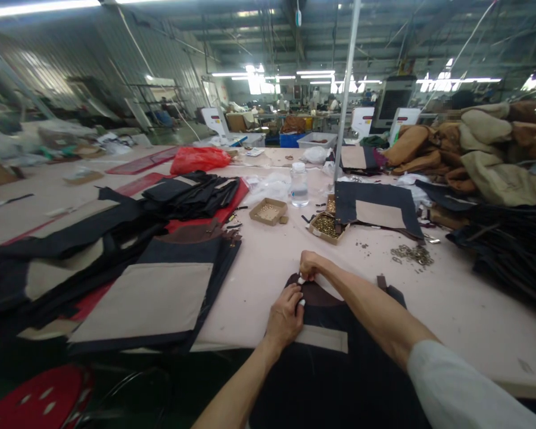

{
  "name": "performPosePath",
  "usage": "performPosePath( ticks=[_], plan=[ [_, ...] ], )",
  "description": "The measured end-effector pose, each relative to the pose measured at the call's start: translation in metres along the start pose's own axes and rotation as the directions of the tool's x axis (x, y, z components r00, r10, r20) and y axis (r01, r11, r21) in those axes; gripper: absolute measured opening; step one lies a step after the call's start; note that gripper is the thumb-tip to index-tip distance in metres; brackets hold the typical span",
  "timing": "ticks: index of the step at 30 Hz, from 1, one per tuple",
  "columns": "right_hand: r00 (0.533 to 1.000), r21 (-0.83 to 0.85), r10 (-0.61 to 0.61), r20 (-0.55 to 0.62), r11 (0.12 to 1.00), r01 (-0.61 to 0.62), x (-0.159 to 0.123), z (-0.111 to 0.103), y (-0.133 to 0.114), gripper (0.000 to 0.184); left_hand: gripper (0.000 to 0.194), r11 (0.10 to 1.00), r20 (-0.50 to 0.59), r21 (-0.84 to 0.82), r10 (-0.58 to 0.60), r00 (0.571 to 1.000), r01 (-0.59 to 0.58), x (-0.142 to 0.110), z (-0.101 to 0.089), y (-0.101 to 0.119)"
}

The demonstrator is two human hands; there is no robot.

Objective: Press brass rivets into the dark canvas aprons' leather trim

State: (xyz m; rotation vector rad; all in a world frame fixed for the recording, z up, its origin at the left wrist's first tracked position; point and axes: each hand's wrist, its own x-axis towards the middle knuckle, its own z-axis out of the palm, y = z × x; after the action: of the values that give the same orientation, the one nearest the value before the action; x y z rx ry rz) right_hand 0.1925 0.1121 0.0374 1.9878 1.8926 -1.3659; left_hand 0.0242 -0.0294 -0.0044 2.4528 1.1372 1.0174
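Observation:
A dark garment piece (335, 369) with a brown yoke and a beige band lies in front of me, hanging over the table's near edge. My left hand (286, 316) is closed and rests on the brown top part, with a small white thing pinched at its fingertips. My right hand (310, 266) reaches across from the right and is closed on the garment's upper left corner, with a small white object at its fingers. I cannot make out what the white bits are.
The pink table (268, 262) carries stacks of dark and beige pieces (147, 298) at left, small cardboard boxes of metal fittings (268, 211), a water bottle (299, 185), loose metal rings (413, 255), a white pole (346, 89) and piled tan garments (486, 149) at right. A red stool (36, 399) stands lower left.

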Motion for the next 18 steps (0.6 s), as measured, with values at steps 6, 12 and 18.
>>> performPosePath(
  ticks=[6, 12, 18],
  plan=[
    [0.987, 0.190, -0.150, -0.066, 0.969, 0.160, -0.010, 0.014, 0.029, 0.014, 0.031, 1.000, 0.011, -0.004, -0.021, 1.000, 0.021, -0.008, 0.001, 0.004],
    [0.980, 0.307, -0.200, 0.008, 0.933, 0.188, -0.011, 0.016, 0.041, 0.020, 0.029, 0.999, 0.015, -0.031, -0.043, 0.999, 0.043, -0.012, 0.001, 0.009],
    [0.985, 0.152, -0.171, -0.010, 0.974, 0.171, -0.005, 0.018, 0.035, 0.022, 0.029, 0.998, 0.025, -0.036, -0.048, 0.999, 0.049, -0.012, 0.001, 0.010]
  ],
)
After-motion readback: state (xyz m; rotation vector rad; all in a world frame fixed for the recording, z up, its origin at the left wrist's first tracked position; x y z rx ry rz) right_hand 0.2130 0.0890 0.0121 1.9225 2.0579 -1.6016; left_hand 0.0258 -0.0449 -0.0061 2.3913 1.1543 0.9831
